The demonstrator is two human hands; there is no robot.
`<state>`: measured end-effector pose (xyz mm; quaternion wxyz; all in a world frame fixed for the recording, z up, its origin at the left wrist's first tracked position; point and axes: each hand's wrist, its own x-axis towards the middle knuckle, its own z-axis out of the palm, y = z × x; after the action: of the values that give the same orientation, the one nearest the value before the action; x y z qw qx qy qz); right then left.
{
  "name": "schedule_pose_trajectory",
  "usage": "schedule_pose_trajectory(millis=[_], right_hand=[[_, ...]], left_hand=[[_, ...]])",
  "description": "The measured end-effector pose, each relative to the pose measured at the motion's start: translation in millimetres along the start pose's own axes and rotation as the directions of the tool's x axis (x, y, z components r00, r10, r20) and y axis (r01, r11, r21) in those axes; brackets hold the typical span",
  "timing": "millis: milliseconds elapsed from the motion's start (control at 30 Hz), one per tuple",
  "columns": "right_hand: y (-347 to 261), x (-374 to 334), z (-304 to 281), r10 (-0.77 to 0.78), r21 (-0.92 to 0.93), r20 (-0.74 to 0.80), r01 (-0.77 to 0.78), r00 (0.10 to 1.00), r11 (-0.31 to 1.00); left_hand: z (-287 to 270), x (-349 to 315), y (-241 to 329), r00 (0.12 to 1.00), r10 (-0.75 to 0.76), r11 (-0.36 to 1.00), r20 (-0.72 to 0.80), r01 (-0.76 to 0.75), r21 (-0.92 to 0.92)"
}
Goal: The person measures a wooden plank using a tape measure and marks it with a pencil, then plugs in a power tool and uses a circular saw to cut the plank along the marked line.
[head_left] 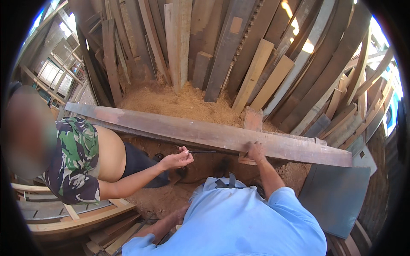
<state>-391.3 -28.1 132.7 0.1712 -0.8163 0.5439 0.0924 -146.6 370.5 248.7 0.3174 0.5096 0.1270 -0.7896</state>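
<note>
A long, weathered wooden plank (pixel 196 132) lies across in front of me, over a short block (pixel 253 119) that shows behind it and below its near edge. My right hand (pixel 256 152) is closed over the plank's near edge, right of the middle. My left hand (pixel 183 212) is down by my body; my blue shirt hides its fingers. At the left, a co-worker in a camouflage sleeve (pixel 79 162) reaches a hand (pixel 179 158) toward the plank. That hand pinches a thin, dark stick-like thing (pixel 203 151), pointing right.
Many boards (pixel 226 51) lean upright along the far side, with sawdust (pixel 171 102) heaped at their feet. A grey-blue sheet panel (pixel 337 198) stands near right. Wooden frames (pixel 81 222) and loose timber lie at the lower left.
</note>
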Motion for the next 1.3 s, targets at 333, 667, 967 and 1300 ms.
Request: schedule_pose_trajectory(millis=[333,667,967,1300], right_hand=[[-19,16,34,0.036,0.115,-0.08,-0.026,0.996,0.993],[-32,5,23,-0.02,0.052,-0.038,0.022,0.999,0.998],[-22,2,26,0.025,0.124,-0.01,-0.024,1.0,0.992],[-21,25,36,-0.035,0.267,-0.064,0.051,0.997,0.962]], left_hand=[[-2,34,-20,0.975,0.209,0.977,0.075,-0.206,-0.055],[7,29,-27,0.96,0.261,0.965,0.104,-0.258,-0.038],[23,28,-26,0.913,0.365,0.928,0.184,-0.371,0.004],[32,23,-21,0.89,0.419,0.906,0.183,-0.423,-0.016]])
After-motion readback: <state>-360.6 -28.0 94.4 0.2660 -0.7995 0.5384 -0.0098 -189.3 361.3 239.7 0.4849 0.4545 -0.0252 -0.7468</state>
